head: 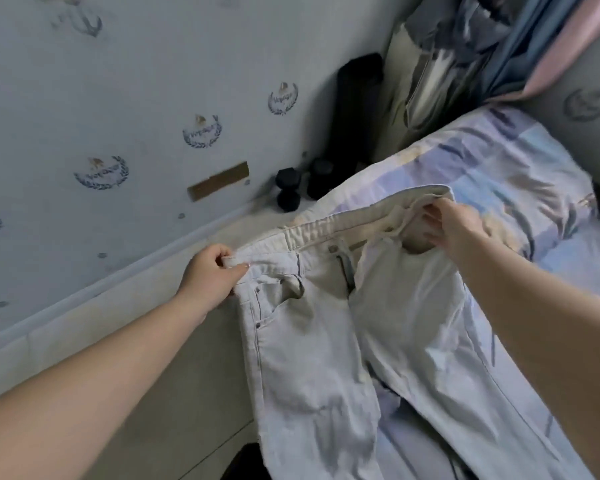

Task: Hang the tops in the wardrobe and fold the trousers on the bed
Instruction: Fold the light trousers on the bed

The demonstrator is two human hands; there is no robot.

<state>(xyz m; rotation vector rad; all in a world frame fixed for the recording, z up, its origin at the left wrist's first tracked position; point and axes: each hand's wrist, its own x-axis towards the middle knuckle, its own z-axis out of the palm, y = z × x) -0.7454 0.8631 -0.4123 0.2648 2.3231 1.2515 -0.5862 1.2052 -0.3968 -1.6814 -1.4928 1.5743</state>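
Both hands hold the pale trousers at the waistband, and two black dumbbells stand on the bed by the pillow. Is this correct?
One detail is wrong. The head view shows the black dumbbells on the floor by the wall, not on the bed. The rest holds: left hand and right hand grip the trousers at the waistband.

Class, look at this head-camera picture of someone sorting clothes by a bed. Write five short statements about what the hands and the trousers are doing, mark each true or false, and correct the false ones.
1. The left hand pinches the waistband of the pale trousers. True.
2. The right hand hangs free and holds nothing. False: it grips the other end of the waistband.
3. The trousers are already folded into a neat square. False: they are spread open, legs running toward the camera.
4. Two dark dumbbells stand on the floor by the wall. True.
5. The trousers are black. False: they are very pale, near white.
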